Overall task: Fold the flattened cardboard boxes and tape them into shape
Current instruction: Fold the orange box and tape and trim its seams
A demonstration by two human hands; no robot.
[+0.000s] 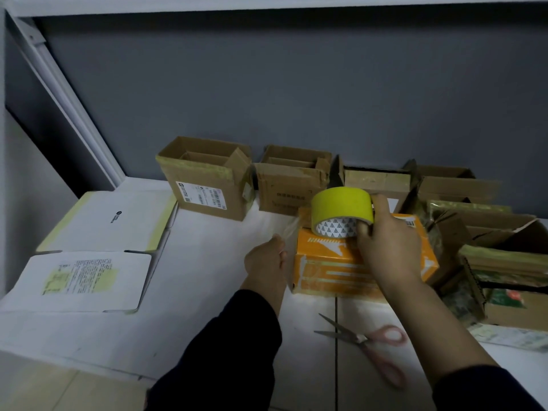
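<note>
Pink-handled scissors (360,339) are seen lying open on the pale floor, low and right of centre, between two dark sleeves (237,351). Just above, the left hand (265,259) is curled, with a thin pale strip of tape (289,229) pinched at its fingertips. The right hand (388,247) is wrapped round the yellow tape roll (341,203), which is held on top of the orange box (326,271) at centre right. Flattened white boxes (112,221) are spread at left. Folded brown boxes (207,188) are lined up along the grey wall behind.
</note>
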